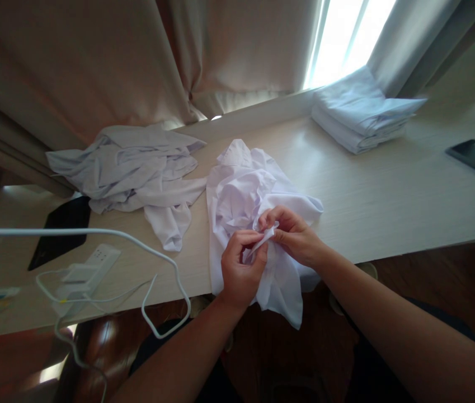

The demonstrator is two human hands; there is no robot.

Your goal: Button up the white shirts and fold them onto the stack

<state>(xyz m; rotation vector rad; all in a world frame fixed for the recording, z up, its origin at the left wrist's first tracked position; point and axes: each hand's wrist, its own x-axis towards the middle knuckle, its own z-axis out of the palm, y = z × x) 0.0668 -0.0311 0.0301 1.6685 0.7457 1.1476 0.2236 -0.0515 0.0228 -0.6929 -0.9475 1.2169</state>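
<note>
Hands come first, close to the near edge of the table (388, 207). The left hand (240, 268) and the right hand (294, 235) are side by side, and the fingers (249, 238) of both are closed, pinching a small bit of a white shirt (241, 190). That shirt is crumpled and not folded yet. Part of it hangs down over the near edge. To the left, near that edge, a white cord (153, 254) loops by a white power strip (90, 268), with a black flat thing (59, 229) just behind. Farther back on the left lies a messy pile of clothes (136, 168), also not folded. At the far right corner, by the window, sits a neat folded stack (358, 120). So some folding looks done, and two crumpled lots look left.
</note>
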